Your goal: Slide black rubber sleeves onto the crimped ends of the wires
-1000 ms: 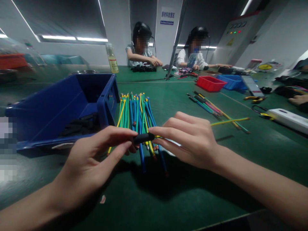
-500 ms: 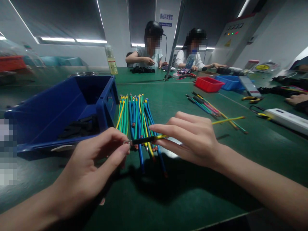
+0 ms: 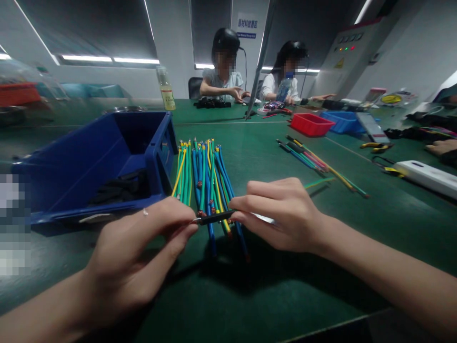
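Between my two hands a yellow-green wire point(image 3: 320, 182) is held level, with a black sleeve point(image 3: 216, 217) around its left part. My left hand point(image 3: 143, 252) pinches the metal terminal point(image 3: 197, 220) at its left end between thumb and forefinger. At the sleeve's right end, my right hand point(image 3: 282, 216) is closed with thumb and fingertips; the wire's free tail sticks out behind it. Just beyond and under the sleeve, a bundle of cut blue, green and yellow wires point(image 3: 203, 176) lies on the green table point(image 3: 271, 300), some with bare copper ends.
A blue bin point(image 3: 89, 147) with black pieces inside stands at left. Several sleeved wires point(image 3: 307, 159) lie at right, near a red tray point(image 3: 311, 125), yellow-handled pliers point(image 3: 376, 146) and a white power strip point(image 3: 426, 178). Two people sit across the table; another person's hand point(image 3: 441, 146) rests far right.
The wire has turned slightly and come a little lower. My right hand has closed from straighter fingers into a pinch at the sleeve's end. Across the table, one person's hands have moved.
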`<state>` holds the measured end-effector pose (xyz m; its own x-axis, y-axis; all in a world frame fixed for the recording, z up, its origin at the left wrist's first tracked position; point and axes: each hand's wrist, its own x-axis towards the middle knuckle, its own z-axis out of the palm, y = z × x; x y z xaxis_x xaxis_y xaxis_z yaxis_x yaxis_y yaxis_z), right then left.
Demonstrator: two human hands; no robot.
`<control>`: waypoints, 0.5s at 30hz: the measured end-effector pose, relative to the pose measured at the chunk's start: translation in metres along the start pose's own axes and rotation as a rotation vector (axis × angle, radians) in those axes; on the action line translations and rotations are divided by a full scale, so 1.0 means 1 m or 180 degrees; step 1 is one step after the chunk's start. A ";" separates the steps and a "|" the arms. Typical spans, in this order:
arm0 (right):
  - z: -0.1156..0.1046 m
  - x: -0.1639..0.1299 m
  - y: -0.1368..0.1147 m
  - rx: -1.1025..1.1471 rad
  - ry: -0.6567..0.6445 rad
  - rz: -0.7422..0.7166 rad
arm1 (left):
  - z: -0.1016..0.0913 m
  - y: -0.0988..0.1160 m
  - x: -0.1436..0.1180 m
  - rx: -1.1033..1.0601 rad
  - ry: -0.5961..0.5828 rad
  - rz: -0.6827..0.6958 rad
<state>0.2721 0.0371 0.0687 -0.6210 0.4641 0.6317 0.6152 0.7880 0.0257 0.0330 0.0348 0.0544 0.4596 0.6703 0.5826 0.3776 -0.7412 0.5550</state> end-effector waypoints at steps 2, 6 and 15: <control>0.000 0.000 0.000 0.0039 0.0003 0.0023 | 0.001 0.001 -0.001 0.0096 0.0024 0.0088; -0.001 0.001 0.001 0.0040 0.0006 -0.0039 | 0.000 0.001 -0.002 0.0188 0.0062 -0.0035; -0.004 0.001 0.005 -0.0128 -0.0156 -0.0143 | -0.005 0.005 -0.003 0.0164 0.0329 -0.0350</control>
<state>0.2766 0.0396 0.0725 -0.6707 0.4487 0.5906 0.6045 0.7921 0.0848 0.0296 0.0288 0.0585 0.3290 0.7456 0.5795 0.4630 -0.6622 0.5891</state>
